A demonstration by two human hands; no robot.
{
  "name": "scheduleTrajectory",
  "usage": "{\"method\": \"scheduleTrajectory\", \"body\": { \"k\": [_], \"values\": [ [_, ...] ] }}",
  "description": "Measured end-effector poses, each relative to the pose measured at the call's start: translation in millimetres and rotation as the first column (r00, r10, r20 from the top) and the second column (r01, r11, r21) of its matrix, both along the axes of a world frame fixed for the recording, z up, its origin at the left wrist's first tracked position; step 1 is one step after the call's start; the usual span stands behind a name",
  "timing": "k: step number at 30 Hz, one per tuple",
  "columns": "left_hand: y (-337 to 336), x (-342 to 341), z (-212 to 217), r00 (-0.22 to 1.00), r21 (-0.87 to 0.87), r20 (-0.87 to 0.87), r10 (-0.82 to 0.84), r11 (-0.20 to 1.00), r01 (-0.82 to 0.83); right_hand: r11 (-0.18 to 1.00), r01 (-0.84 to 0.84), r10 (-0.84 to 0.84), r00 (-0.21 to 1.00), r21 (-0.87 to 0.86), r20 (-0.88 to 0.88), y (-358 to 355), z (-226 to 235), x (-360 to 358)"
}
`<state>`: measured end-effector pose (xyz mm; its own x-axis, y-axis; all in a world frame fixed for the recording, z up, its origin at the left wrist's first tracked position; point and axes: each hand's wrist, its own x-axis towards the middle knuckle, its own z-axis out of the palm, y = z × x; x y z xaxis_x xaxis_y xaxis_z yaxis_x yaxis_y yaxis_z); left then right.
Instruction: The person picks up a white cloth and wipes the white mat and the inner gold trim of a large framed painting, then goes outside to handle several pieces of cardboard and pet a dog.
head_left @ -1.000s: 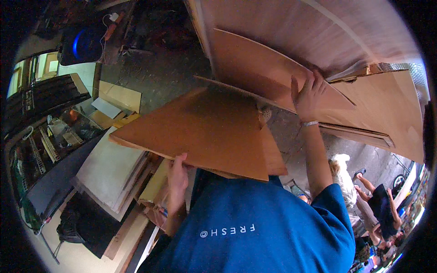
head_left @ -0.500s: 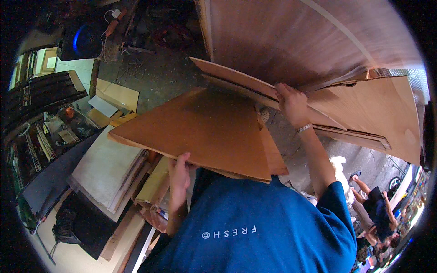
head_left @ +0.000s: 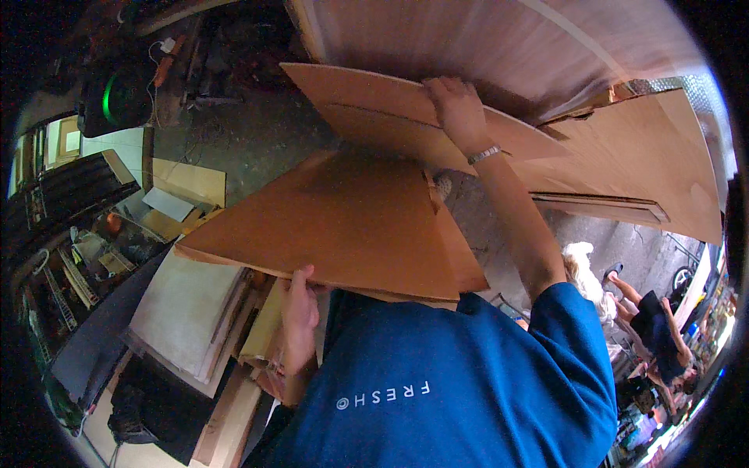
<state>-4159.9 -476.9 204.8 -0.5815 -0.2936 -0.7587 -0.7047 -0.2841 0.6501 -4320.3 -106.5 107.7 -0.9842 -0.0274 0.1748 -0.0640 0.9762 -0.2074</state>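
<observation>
In front of my chest stands a stack of thin brown wooden boards (head_left: 343, 226), tilted, with its near edge close to my shirt. My left hand (head_left: 299, 316) grips that near edge, thumb on top and the other fingers mostly hidden beneath. Further off, my right hand (head_left: 456, 113) is closed over the upper edge of a separate thin plywood sheet (head_left: 374, 97). Behind this sheet, another plywood panel (head_left: 640, 156) leans at the right. A smaller flat board (head_left: 601, 204) rests low against that panel.
A large film-wrapped panel (head_left: 437, 39) stands at the far side. At left lie pale sheets (head_left: 183, 312), a black bag (head_left: 144, 405) and a shelf of odds and ends (head_left: 94, 257). A black device with a green light (head_left: 109, 97) sits far left. Another person (head_left: 659, 327) is at the right.
My right hand has moved farther away and left, pulling the plywood sheet's upper edge with it, so more of its face shows. My left hand keeps its grip. The device's light went from blue to green.
</observation>
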Motion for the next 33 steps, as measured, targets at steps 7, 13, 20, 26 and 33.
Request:
{"method": "scheduleTrajectory", "body": {
  "k": [7, 13, 20, 26, 33],
  "values": [
    [9, -2, 8, 0.999, -0.011, -0.011, -0.032, 0.999, 0.032, 0.994, 0.056, -0.033, 0.97, -0.092, 0.24, 0, -52, 62],
    [34, -10, 19, 0.996, -0.04, 0.0, -0.084, 0.996, 0.084, 0.979, 0.022, -0.083, 0.95, 0.204, 0.3, 29, -181, 99],
    [56, -21, 34, 0.995, 0.044, -0.045, -0.089, 0.995, 0.091, 0.993, -0.033, -0.013, 0.924, 0.113, 0.383, 36, -186, 80],
    [90, -24, 58, 0.982, 0.091, -0.036, -0.187, 0.978, 0.189, 1.0, -0.027, 0.028, 0.929, -0.01, 0.37, 41, -185, 71],
    [147, -30, 54, 0.957, 0.116, -0.007, -0.291, 0.95, 0.29, 0.961, -0.05, 0.122, 0.959, -0.271, 0.256, 66, -93, 64]
  ]
}}
